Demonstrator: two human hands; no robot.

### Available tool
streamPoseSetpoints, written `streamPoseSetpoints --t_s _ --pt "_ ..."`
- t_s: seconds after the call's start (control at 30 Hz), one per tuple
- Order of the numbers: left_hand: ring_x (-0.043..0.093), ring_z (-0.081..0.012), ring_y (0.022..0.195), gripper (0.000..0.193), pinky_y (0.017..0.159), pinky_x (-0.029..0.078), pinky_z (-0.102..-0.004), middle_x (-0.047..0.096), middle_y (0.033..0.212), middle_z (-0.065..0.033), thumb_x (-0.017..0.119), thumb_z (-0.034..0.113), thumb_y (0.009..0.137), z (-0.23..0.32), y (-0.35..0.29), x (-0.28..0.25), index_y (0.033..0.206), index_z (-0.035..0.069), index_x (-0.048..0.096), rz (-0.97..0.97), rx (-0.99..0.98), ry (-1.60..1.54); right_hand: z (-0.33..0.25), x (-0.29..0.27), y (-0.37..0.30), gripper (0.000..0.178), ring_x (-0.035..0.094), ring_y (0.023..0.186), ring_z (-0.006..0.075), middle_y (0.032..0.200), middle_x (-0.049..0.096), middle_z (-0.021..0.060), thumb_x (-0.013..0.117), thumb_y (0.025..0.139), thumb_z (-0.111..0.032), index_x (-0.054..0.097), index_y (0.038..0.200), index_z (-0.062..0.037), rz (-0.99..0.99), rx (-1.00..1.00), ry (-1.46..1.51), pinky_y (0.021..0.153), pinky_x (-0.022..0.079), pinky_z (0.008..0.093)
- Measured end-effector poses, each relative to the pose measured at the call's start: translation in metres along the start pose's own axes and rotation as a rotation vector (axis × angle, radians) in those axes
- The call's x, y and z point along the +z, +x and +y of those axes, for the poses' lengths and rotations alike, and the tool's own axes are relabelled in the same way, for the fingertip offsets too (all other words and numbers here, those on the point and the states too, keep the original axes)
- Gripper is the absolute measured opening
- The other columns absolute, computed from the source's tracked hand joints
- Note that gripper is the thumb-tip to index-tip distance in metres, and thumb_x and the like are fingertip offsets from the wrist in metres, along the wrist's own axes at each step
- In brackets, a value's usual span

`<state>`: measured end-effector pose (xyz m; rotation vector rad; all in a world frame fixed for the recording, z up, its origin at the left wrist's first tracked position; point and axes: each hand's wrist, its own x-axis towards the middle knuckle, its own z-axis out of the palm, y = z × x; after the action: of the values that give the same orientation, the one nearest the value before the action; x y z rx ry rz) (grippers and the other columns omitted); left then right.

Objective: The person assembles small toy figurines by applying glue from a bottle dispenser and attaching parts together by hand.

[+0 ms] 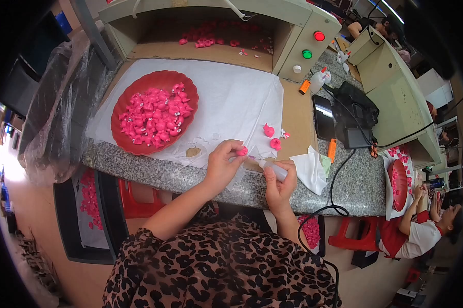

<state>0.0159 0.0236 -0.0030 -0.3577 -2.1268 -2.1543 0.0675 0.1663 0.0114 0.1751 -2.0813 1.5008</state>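
My left hand point(222, 163) pinches a small pink moulded piece point(242, 151) between thumb and fingertips. In my right hand point(279, 191) is a translucent squeeze bottle point(275, 170), its narrow tip aimed left, close to the pink piece; whether they touch I cannot tell. Just beyond, two loose pink pieces point(269, 131) and some tiny white bits point(285, 134) lie on a white sheet point(231, 97). To the left, a red scalloped plate point(120, 134) carries a heap of similar pink pieces point(157, 113), some with small whitish parts.
A beige machine point(299, 49) with coloured buttons stands behind, pink pieces inside. At right are a crumpled white cloth point(310, 170), an orange tool point(332, 150), a phone point(323, 117), a black bag point(357, 109) and a cable. A co-worker point(420, 233) sits far right. Dark crates point(116, 213) stand below left.
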Motion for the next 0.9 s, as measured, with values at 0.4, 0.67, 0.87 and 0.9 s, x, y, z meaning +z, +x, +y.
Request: streamPoseSetpoints --t_s 0.4,0.67,0.87,0.9 --pt "0.057 -0.0146 0.084 0.020 0.073 0.050 -0.0249 0.054 0.098 -0.0107 0.059 -0.009 0.069 0.001 0.000 0.000 0.085 -0.001 0.051 0.004 -0.009 -0.003 0.007 -0.003 0.003 0.016 0.048 0.065 0.0109 0.081 0.044 0.0072 0.055 0.081 -0.009 0.042 0.086 -0.0001 -0.009 -0.022 -0.033 0.057 0.040 0.0205" --pt "0.057 -0.0146 0.083 0.020 0.073 0.050 -0.0249 0.054 0.098 -0.0110 0.060 -0.009 0.069 -0.002 0.000 0.000 0.085 -0.001 0.051 0.005 -0.010 -0.014 0.002 -0.002 0.002 0.018 0.048 0.068 0.0179 0.078 0.048 0.0111 0.059 0.077 -0.009 0.046 0.085 0.0007 0.021 0.080 0.079 0.061 0.039 0.0267" --pt "0.058 -0.0144 0.083 0.019 0.073 0.050 -0.0252 0.054 0.097 -0.0111 0.060 -0.008 0.070 -0.001 0.000 0.000 0.085 -0.001 0.050 0.008 -0.014 -0.013 0.006 -0.005 0.003 0.017 0.050 0.067 0.0112 0.084 0.044 0.0072 0.054 0.082 -0.008 0.041 0.087 0.0005 -0.033 0.045 0.026 0.059 0.042 0.0207" --pt "0.058 -0.0144 0.082 0.019 0.073 0.050 -0.0253 0.054 0.097 -0.0111 0.060 -0.008 0.070 0.000 0.000 0.000 0.085 -0.001 0.050 0.008 -0.016 -0.015 0.006 -0.005 0.003 0.017 0.050 0.067 0.0112 0.084 0.044 0.0072 0.054 0.082 -0.008 0.041 0.087 0.0005 -0.033 0.046 0.026 0.059 0.042 0.0207"
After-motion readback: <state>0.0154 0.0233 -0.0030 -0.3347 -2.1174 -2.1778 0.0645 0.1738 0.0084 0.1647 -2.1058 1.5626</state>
